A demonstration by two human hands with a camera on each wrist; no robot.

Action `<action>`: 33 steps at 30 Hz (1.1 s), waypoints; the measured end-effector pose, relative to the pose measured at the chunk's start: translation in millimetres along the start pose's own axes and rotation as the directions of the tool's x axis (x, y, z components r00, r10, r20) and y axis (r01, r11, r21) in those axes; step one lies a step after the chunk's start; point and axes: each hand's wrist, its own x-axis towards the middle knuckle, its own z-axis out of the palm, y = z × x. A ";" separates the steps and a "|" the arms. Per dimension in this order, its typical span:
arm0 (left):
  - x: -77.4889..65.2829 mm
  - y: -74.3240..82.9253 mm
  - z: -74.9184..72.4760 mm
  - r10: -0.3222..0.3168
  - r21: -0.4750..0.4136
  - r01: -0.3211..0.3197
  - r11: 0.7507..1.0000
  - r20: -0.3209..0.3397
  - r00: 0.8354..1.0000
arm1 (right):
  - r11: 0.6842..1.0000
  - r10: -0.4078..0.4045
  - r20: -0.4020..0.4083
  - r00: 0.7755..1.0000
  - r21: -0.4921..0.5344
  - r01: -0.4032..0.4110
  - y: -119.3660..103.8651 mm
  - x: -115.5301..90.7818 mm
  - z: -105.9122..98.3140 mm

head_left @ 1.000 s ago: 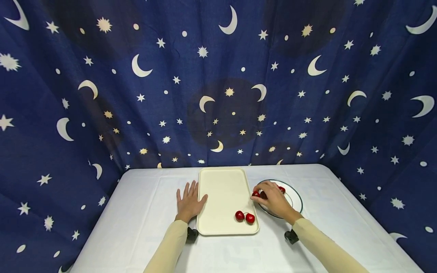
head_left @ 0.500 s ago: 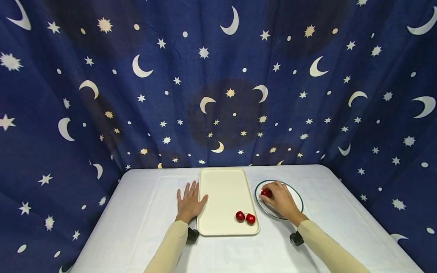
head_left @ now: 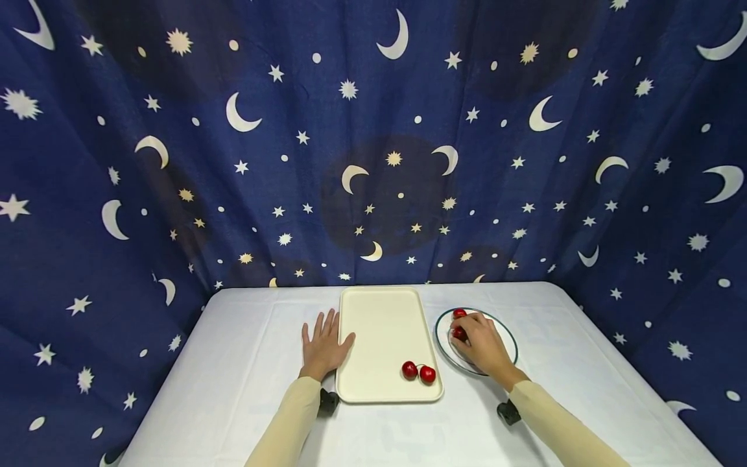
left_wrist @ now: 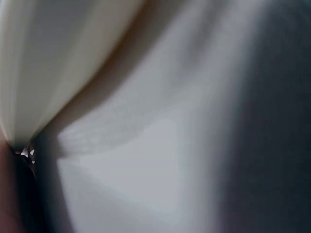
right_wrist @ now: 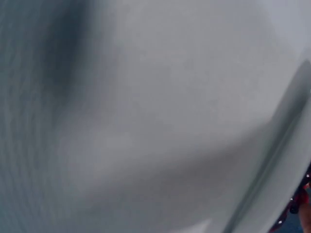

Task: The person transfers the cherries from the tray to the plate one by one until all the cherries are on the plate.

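My right hand (head_left: 483, 340) is over the white plate (head_left: 506, 337) with the dark green rim, its thumb and fingers curled round a red cherry (head_left: 459, 333). Another cherry (head_left: 459, 313) shows just beyond the fingertips, near the plate's far rim. Part of the plate is hidden under the hand. In the right wrist view, red cherries (right_wrist: 301, 198) appear past the plate's edge beside a finger. My left hand (head_left: 324, 350) lies flat with spread fingers on the cloth, thumb over the left edge of the cream tray (head_left: 379, 324). Two cherries (head_left: 418, 372) joined by a stem lie in the tray's near right corner.
A white cloth (head_left: 251, 363) covers the table. A dark blue curtain (head_left: 315, 130) with moons and stars stands behind it and along both sides. The tray stands close to the plate's left side. The left wrist view is mostly blurred cloth and tray edge.
My right hand has moved slightly right from the plate's left rim, with cherries at its fingers. A cherry now shows beyond the fingertips. My left hand has stayed still.
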 end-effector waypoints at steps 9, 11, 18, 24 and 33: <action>0.1 -0.1 1.7 -0.005 -0.025 0.005 1.000 -0.010 1.000 | 0.999 -0.049 -0.044 0.998 0.022 0.050 -2.1 0.7 2.8; 0.1 0.1 1.8 -0.005 -0.022 0.004 1.000 -0.008 1.000 | 0.997 -0.069 -0.067 0.995 0.026 0.071 -2.6 1.1 2.9; 0.2 3.1 -2.3 -0.011 -0.012 0.011 1.000 0.017 1.000 | 0.986 -0.159 -0.126 0.979 0.029 0.164 -13.6 6.9 0.8; 0.3 2.4 -1.8 -0.017 -0.017 0.018 1.000 0.025 1.000 | 0.972 -0.213 -0.105 0.971 0.080 0.222 -31.8 11.4 -1.4; 0.3 0.1 -0.8 -0.016 0.000 0.016 1.000 0.019 1.000 | 0.950 -0.293 0.024 0.956 0.121 0.288 -58.3 7.3 -1.3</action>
